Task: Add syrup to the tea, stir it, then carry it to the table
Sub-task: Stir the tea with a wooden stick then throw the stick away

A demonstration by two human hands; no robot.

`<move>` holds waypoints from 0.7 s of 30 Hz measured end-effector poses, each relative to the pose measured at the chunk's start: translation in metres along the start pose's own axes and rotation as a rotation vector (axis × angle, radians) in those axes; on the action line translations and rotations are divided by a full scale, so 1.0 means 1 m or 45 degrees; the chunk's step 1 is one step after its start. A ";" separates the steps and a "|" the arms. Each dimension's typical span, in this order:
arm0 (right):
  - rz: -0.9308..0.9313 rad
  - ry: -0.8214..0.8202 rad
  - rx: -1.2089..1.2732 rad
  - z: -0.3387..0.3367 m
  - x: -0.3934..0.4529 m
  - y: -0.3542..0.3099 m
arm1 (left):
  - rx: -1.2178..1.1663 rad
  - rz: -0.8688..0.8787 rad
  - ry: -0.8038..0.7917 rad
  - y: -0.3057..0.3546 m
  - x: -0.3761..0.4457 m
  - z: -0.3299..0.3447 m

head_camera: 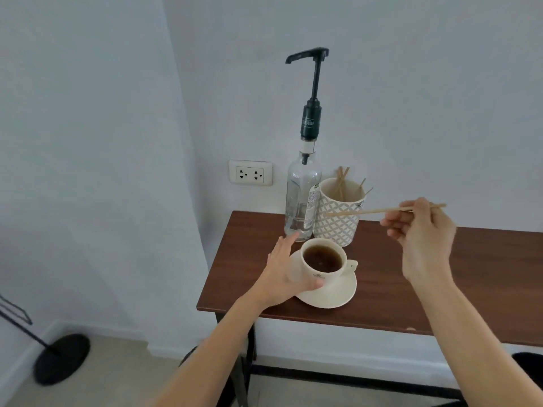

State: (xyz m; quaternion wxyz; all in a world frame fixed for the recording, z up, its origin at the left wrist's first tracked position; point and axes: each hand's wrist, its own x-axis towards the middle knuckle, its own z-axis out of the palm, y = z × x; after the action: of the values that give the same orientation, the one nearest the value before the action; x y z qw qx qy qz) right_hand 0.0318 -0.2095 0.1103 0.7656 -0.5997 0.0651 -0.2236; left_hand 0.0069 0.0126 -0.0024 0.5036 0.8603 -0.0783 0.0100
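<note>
A cream cup of dark tea [322,261] stands on a cream saucer [338,292] near the left end of a brown wooden table [411,274]. My left hand [286,271] wraps around the cup's left side, thumb on its front. My right hand [423,239] hovers to the right above the table and pinches a thin wooden stir stick [367,212], held level with its tip pointing left. Behind the cup stands a clear glass syrup bottle [302,198] with a tall black pump [311,92].
A patterned white holder [338,218] with several more wooden sticks sits right of the bottle, against the wall. A double wall socket [250,172] is to the left. A black round stand base [61,358] rests on the floor at lower left.
</note>
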 end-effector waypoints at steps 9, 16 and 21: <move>0.204 -0.174 0.227 0.118 -0.117 0.027 | 0.132 -0.097 0.614 -0.111 -0.039 -0.170; 0.091 -0.366 -0.256 0.236 -0.249 0.143 | 0.294 -0.348 0.543 -0.253 -0.046 -0.269; 0.144 -0.507 -0.742 0.269 -0.289 0.234 | 0.472 -0.347 0.407 -0.311 -0.034 -0.281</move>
State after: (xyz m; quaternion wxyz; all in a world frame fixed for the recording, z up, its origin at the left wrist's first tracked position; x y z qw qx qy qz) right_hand -0.0651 0.1936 -0.0874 0.5711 -0.8202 0.0089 -0.0318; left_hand 0.0359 0.4102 -0.1358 0.3403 0.9279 0.1218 0.0921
